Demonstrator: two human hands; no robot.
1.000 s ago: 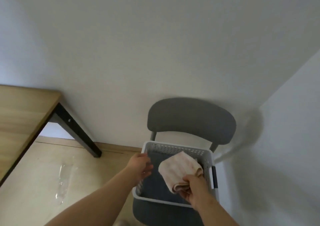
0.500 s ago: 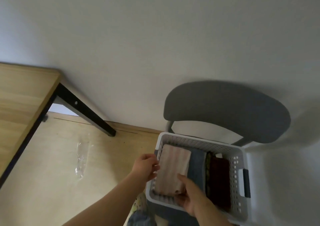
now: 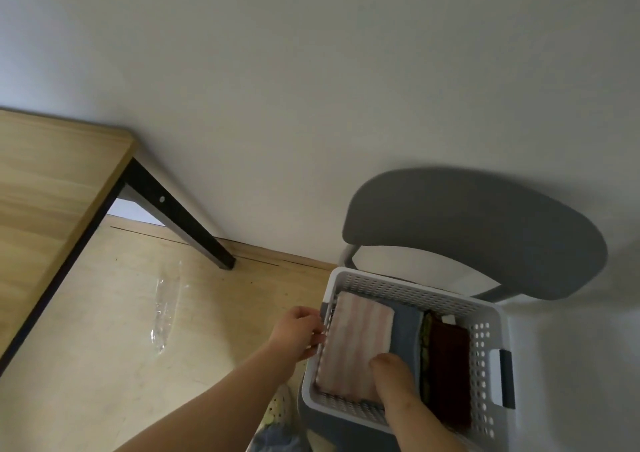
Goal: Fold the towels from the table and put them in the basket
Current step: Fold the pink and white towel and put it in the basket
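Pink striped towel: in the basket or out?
In. The pink striped towel lies folded inside the white basket, right hand at its near end.

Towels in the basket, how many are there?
4 in the white plastic basket. A pink striped towel lies left, a blue-grey towel showing beside it, a thin green patterned towel next, a dark red towel right. More may hide underneath.

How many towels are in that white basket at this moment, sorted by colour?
pink striped towel: 1
blue towel: 1
green patterned towel, only its edge showing: 1
dark red towel: 1
Total in the basket: 4
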